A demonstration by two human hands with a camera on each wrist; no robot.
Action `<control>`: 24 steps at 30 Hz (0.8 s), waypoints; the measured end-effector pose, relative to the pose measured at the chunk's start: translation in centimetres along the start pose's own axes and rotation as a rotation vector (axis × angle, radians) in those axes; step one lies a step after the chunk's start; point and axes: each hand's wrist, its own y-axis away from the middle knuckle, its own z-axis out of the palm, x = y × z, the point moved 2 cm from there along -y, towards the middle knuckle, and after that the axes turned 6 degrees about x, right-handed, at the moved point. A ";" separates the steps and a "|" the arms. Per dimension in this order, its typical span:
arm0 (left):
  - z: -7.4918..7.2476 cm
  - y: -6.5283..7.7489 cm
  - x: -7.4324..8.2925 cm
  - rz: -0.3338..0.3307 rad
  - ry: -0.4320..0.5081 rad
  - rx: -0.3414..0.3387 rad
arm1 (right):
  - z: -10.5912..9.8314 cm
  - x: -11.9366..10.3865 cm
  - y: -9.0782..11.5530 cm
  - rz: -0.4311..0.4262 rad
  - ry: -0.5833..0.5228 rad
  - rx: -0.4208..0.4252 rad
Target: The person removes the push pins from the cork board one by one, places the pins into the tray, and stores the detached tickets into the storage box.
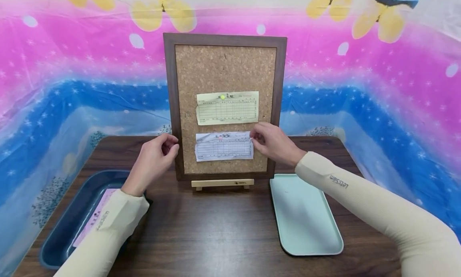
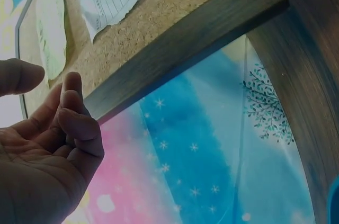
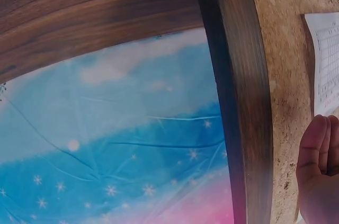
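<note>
A cork board (image 1: 227, 69) in a dark wooden frame stands upright, with two printed receipt slips on it. The yellow slip (image 1: 230, 113) hangs from a yellow-green pushpin (image 1: 222, 97). Below it, a pink pushpin (image 1: 220, 138) sits near the top of the white slip (image 1: 225, 151). My right hand (image 1: 275, 143) pinches the white slip's upper right edge; its thumb is out of sight in the right wrist view. By the frame's left side, my left hand (image 1: 155, 159) holds nothing, with fingers loosely bent and the thumb apart.
A small wooden stand (image 1: 222, 183) supports the board on the dark wood table (image 1: 201, 237). To the left, a dark blue tray (image 1: 54, 239) contains a pink slip (image 1: 104, 201). A pale green tray (image 1: 306, 221) lies at the right. Patterned cloth (image 1: 47, 69) surrounds the table.
</note>
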 end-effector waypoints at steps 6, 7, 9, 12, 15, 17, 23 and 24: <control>0.8 -1.4 0.9 0.011 0.028 0.039 | 0.1 -0.6 -1.6 0.000 -0.004 0.012; 0.9 -1.7 1.1 0.014 0.030 0.050 | 0.1 -0.8 -1.9 -0.003 -0.004 0.020; 1.2 -2.2 1.4 0.019 0.026 0.072 | 0.0 -1.1 -2.4 -0.002 -0.010 0.036; 1.5 -2.9 1.9 0.024 0.025 0.113 | -0.1 -1.4 -3.0 -0.009 -0.016 0.053; 1.9 -3.6 2.3 0.013 0.024 0.131 | -0.3 -1.8 -3.6 -0.023 -0.022 0.059; 2.0 -3.9 2.6 0.005 0.028 0.141 | -0.5 -2.0 -3.9 -0.034 -0.015 0.063; 2.4 -4.9 3.0 0.017 0.035 0.179 | -0.9 -2.6 -4.7 -0.063 0.006 0.067; 2.4 -5.0 3.0 0.021 0.036 0.183 | -0.9 -2.7 -4.8 -0.066 0.009 0.064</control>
